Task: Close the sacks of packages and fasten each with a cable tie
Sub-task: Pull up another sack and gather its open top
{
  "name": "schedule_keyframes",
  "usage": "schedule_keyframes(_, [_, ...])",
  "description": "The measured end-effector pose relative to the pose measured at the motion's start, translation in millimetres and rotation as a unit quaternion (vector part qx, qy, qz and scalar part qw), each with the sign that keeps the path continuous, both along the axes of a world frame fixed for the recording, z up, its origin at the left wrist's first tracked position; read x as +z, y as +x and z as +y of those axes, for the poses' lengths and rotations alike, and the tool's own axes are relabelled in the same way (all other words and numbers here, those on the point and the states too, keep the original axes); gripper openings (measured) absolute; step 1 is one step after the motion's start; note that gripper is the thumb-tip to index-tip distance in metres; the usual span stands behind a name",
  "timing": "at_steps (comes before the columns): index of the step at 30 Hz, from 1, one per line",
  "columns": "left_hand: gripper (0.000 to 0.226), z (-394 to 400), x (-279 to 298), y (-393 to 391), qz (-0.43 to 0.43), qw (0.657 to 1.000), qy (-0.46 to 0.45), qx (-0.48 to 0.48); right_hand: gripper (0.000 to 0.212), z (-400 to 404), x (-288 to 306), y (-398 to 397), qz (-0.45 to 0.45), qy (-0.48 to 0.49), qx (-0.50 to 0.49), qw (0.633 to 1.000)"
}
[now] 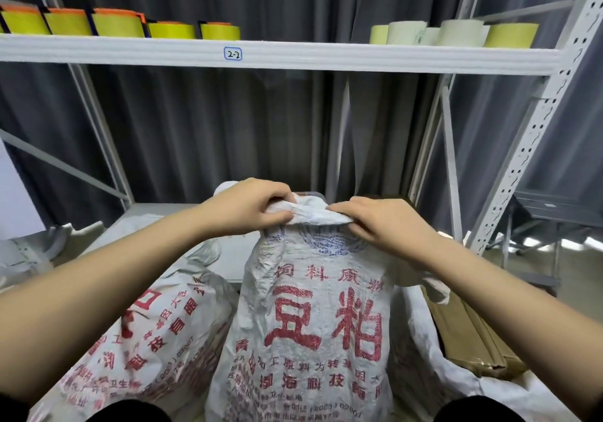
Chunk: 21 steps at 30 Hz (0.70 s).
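**Sack mouth bunched between both hands**

The upright sack (310,317) stands centre, long axis vertical, its mouth at top. The left hand (251,206) and right hand (378,226) each have a curled grip on the gathered fabric, equally near. No cable tie visible.

Upright white woven-plastic sack with red printed characters (310,317): coarse weave, matt, heavily creased, gathered fabric at its mouth crumpled. Second white woven sack with red print (146,333), leaning at its left: same rough woven finish, wrinkled. Pale grey painted-metal shelf beam (293,57) across the top: smooth, satin, carrying a small white paper label. Perforated grey metal upright (535,128) at the right edge: painted, matt. Yellow-green tape rolls with orange faces (114,23) on the beam's left end: smooth, slightly glossy. Dark grey pleated cloth curtain (228,128) behind: soft, matt. Brown cardboard packages (473,333) at lower right: dull paper surface
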<state>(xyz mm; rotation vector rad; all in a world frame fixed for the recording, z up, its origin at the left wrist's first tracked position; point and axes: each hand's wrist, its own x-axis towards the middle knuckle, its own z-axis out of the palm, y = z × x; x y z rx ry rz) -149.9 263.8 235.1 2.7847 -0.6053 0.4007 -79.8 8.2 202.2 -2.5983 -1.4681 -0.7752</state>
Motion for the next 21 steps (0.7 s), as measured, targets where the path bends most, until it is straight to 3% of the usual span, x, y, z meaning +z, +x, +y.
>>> schedule_keyframes(2, [0.011, -2, -7, 0, -0.109, 0.992, 0.066, 0.001, 0.041, 7, 5, -6, 0.189, 0.006, 0.007, 0.982])
schedule_keyframes(4, [0.013, -9, -14, -2, -0.244, 0.960, 0.135, -0.004, 0.045, 20, 8, -14, 0.350, 0.032, 0.040, 0.935])
schedule_keyframes(6, [0.012, -18, -16, -6, -0.299, 0.940, 0.166, -0.001, 0.038, 33, 7, -17, 0.388, 0.060, 0.065, 0.917])
schedule_keyframes(8, [0.013, -17, -19, -4, -0.270, 0.952, 0.146, 0.010, 0.030, 40, 4, -16, 0.340, 0.057, 0.055, 0.937])
schedule_keyframes(10, [0.027, -9, -19, -3, -0.149, 0.980, 0.128, 0.032, 0.027, 40, 0, -13, 0.254, 0.042, 0.052, 0.965])
schedule_keyframes(14, [0.028, 8, -20, -4, -0.030, 0.988, 0.147, 0.025, 0.021, 34, -8, -12, 0.125, 0.037, 0.070, 0.989])
schedule_keyframes(18, [0.026, 13, -18, -5, -0.110, 0.977, 0.174, 0.044, 0.038, 28, -7, -15, 0.064, 0.055, 0.073, 0.994])
schedule_keyframes(21, [0.037, 16, -24, -2, -0.168, 0.966, 0.194, 0.031, 0.037, 23, -11, -17, -0.007, 0.075, 0.099, 0.992])
